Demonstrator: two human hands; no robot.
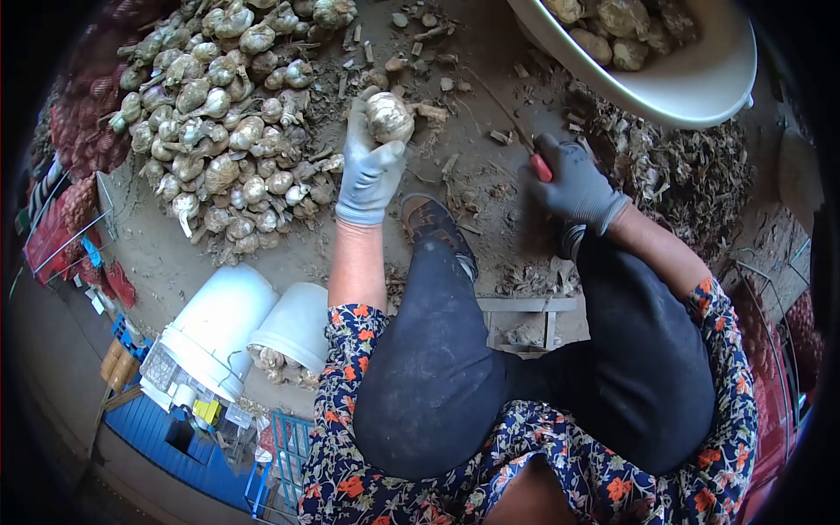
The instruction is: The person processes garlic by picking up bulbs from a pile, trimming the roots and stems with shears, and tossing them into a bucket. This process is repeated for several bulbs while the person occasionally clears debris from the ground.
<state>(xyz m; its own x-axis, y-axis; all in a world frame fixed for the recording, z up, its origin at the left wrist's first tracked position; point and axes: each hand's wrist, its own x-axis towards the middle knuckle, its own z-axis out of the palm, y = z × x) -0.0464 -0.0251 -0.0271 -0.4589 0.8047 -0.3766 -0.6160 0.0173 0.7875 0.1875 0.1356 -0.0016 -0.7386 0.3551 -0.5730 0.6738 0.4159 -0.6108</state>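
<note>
My left hand (374, 171), in a grey-white glove, is closed around a garlic bulb (390, 119) whose stem stub points right. In my right hand (577, 184), also gloved, is the red handle of a knife (542, 167). Its thin, dark blade reaches up and left toward the ground, apart from the bulb. To the left of my left hand lies a large heap of garlic bulbs (223, 122). Cut stem pieces and dry skins litter the ground between my hands.
A white tub (700, 101) with garlic bulbs stands at upper right, above a pile of dry trimmings (700, 175). White buckets (219, 315) sit at lower left. Red mesh sacks (87, 114) line the left edge. A low stool (534, 304) shows between my legs.
</note>
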